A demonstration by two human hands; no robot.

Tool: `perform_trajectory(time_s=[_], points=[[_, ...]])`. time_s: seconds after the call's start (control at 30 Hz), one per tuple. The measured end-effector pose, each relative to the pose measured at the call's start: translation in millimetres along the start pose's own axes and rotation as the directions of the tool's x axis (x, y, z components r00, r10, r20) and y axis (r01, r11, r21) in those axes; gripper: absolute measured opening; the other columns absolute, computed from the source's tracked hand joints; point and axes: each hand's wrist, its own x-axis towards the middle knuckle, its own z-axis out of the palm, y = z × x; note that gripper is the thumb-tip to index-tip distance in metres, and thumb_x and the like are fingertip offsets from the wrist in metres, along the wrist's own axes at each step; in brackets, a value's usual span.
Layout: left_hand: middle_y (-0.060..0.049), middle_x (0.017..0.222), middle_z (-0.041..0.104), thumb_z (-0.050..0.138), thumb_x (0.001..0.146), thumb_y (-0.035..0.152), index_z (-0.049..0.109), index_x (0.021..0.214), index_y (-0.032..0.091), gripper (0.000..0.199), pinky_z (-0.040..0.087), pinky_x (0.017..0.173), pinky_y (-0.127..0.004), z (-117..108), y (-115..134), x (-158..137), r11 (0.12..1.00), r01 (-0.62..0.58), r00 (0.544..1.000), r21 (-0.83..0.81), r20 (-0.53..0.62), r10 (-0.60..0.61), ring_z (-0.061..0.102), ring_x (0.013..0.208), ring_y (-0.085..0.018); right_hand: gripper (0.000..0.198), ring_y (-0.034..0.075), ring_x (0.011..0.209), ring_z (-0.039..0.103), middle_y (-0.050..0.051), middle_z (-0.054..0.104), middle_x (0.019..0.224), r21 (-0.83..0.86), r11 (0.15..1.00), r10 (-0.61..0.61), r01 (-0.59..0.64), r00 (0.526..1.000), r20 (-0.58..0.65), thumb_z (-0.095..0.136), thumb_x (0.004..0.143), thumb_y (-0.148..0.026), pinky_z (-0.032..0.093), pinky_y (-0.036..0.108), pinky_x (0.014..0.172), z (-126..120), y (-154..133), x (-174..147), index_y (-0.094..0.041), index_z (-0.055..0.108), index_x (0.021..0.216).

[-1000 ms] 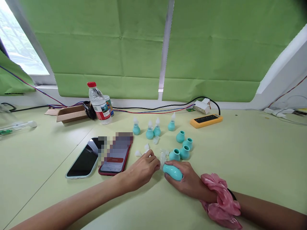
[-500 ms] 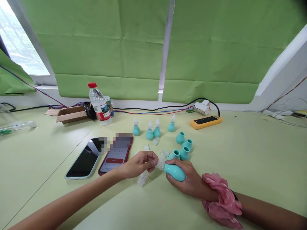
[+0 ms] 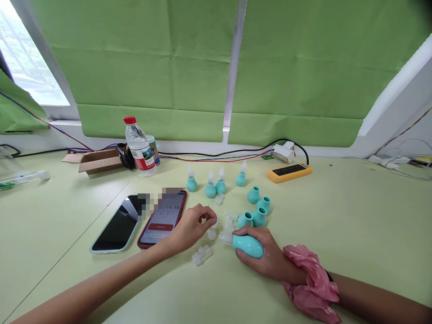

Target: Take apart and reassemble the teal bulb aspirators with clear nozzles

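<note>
My right hand (image 3: 266, 256) is wrapped around a teal rubber squeeze bulb (image 3: 248, 246) lying on its side, its neck pointing left. Clear plastic pieces (image 3: 227, 227) lie by the bulb's neck; whether one is fitted into it I cannot tell. My left hand (image 3: 194, 225) is closed in a pinch just left of them, and what its fingertips hold, if anything, is hidden. Beneath those fingertips is a small clear part (image 3: 212, 233). Nearer me rests a clear plastic tube piece (image 3: 202, 255). Several open teal bulbs (image 3: 259, 216) stand upright beyond my right hand.
Several teal bulbs with clear nozzles (image 3: 210, 188) stand farther back, beside a small clear cap (image 3: 219, 199). Left of my hand lie a red-cased phone (image 3: 162, 227) and a pale-cased phone (image 3: 116, 229). Behind are a water bottle (image 3: 141, 150), a cardboard box (image 3: 101, 162) and a yellow power strip (image 3: 289, 173).
My left hand has drawn back a little to the left, away from the bulb's neck, uncovering more of the clear pieces. My right hand keeps the bulb nearly in place.
</note>
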Motion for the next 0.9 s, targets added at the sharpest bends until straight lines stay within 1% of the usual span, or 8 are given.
perform_trajectory(time_s=[0.27,0.33,0.47,0.53,0.6,0.73,0.83,0.9], points=[[-0.004,0.076,0.056,0.037,0.082,0.027,0.055,0.090,0.016,0.023,0.039,0.061,-0.023,4.5,8.3,-12.3,0.968,-0.149,0.981,0.203,-0.095,0.171,0.050,0.068,-0.012,0.022,0.017,0.082,0.051,0.003,0.055,0.087,0.320,0.920,0.188,-0.225,0.972,0.141,0.058,0.064,-0.027,0.039,0.029,0.073,-8.3,-12.4,8.2,-0.019,0.052,0.084],[-0.005,0.076,0.056,0.036,0.082,0.030,0.051,0.096,0.015,0.026,0.040,0.062,-0.025,6.5,21.1,-22.2,0.897,-0.310,0.947,0.316,0.016,0.322,0.049,0.073,-0.015,0.028,0.014,0.074,0.050,0.001,0.053,0.083,0.479,0.792,0.256,-0.379,0.918,0.302,0.061,0.062,-0.027,0.041,0.025,0.065,-13.2,-23.2,9.0,-0.018,0.049,0.085],[-0.005,0.055,0.052,0.037,0.080,0.037,0.053,0.064,0.014,0.032,0.033,0.047,-0.025,17.4,38.8,-40.8,0.618,-0.517,0.829,0.592,0.165,0.535,0.044,0.056,-0.016,0.037,0.006,0.052,0.043,-0.005,0.047,0.062,0.578,0.508,0.264,-0.638,0.755,0.600,0.066,0.057,-0.026,0.036,0.017,0.047,-16.7,-42.5,2.0,-0.017,0.043,0.085],[-0.004,0.048,0.049,0.032,0.081,0.030,0.050,0.056,0.014,0.035,0.029,0.043,-0.024,22.6,41.3,-45.3,0.612,-0.535,0.825,0.582,0.203,0.528,0.040,0.047,-0.013,0.033,0.003,0.043,0.039,-0.006,0.046,0.055,0.578,0.415,0.240,-0.703,0.697,0.675,0.065,0.058,-0.026,0.031,0.015,0.041,-15.0,-47.3,-2.5,-0.016,0.042,0.080],[-0.002,0.044,0.047,0.025,0.084,0.024,0.047,0.051,0.015,0.040,0.028,0.042,-0.023,25.5,42.2,-46.9,0.727,-0.509,0.861,0.461,0.261,0.438,0.036,0.041,-0.010,0.030,0.002,0.039,0.036,-0.005,0.048,0.053,0.576,0.369,0.209,-0.729,0.669,0.713,0.064,0.060,-0.028,0.028,0.014,0.037,-13.6,-49.6,-5.5,-0.015,0.044,0.078],[0.001,0.041,0.041,0.017,0.087,0.025,0.040,0.048,0.015,0.046,0.028,0.042,-0.021,24.9,47.8,-49.9,0.913,-0.376,0.874,0.156,0.386,0.294,0.030,0.037,-0.007,0.026,0.001,0.040,0.037,-0.006,0.049,0.053,0.572,0.429,0.118,-0.699,0.671,0.732,0.063,0.061,-0.026,0.029,0.012,0.037,-19.6,-53.1,-6.0,-0.016,0.051,0.081],[0.001,0.041,0.040,0.012,0.087,0.030,0.039,0.048,0.015,0.050,0.030,0.042,-0.020,18.3,58.1,-56.0,0.961,-0.274,0.884,0.041,0.405,0.235,0.032,0.037,-0.006,0.018,0.005,0.051,0.048,-0.003,0.054,0.063,0.592,0.637,-0.058,-0.493,0.736,0.674,0.061,0.063,-0.025,0.038,0.014,0.047,-33.3,-56.4,-4.1,-0.016,0.056,0.078],[0.000,0.041,0.042,0.003,0.087,0.029,0.040,0.048,0.015,0.055,0.033,0.043,-0.019,10.9,64.4,-58.9,0.974,-0.225,0.900,0.033,0.390,0.194,0.036,0.037,-0.007,0.015,0.008,0.063,0.054,0.001,0.058,0.075,0.578,0.760,-0.217,-0.297,0.722,0.657,0.055,0.067,-0.024,0.043,0.017,0.057,-44.1,-57.8,-2.1,-0.016,0.059,0.079]])
